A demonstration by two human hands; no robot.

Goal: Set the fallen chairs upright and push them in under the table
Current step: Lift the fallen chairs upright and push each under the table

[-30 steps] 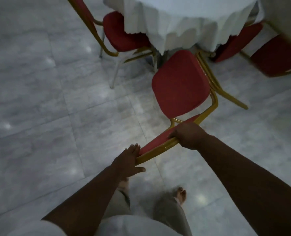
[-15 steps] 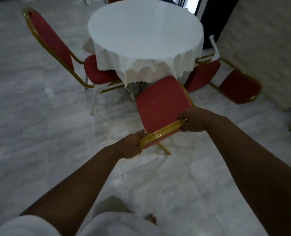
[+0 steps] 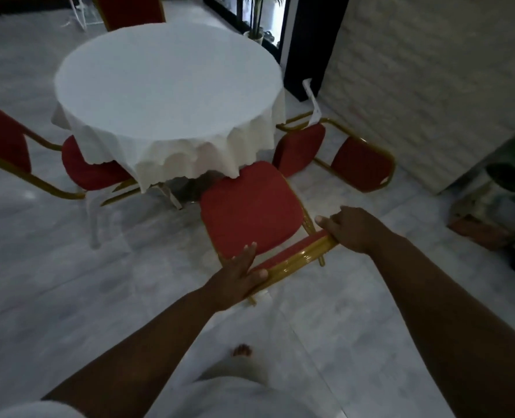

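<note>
A red chair with a gold frame [image 3: 248,211] stands upright in front of me, its seat's far edge just under the white cloth of the round table [image 3: 165,86]. My left hand [image 3: 239,274] holds the left end of the chair's top rail, thumb over the gold bar. My right hand [image 3: 351,229] grips the right end of the same rail. Another red chair [image 3: 360,164] lies on its side on the floor to the right of the table.
An upright red chair [image 3: 78,167] sits tucked in at the table's left, and another chair back [image 3: 129,10] shows behind the table. A pale brick wall [image 3: 431,70] and a potted plant [image 3: 509,176] stand on the right. My bare foot [image 3: 242,351] is on the marble floor.
The chair has come from tilted on its back to upright on its legs, and it has moved closer to the table. Both hands have stayed on its top rail.
</note>
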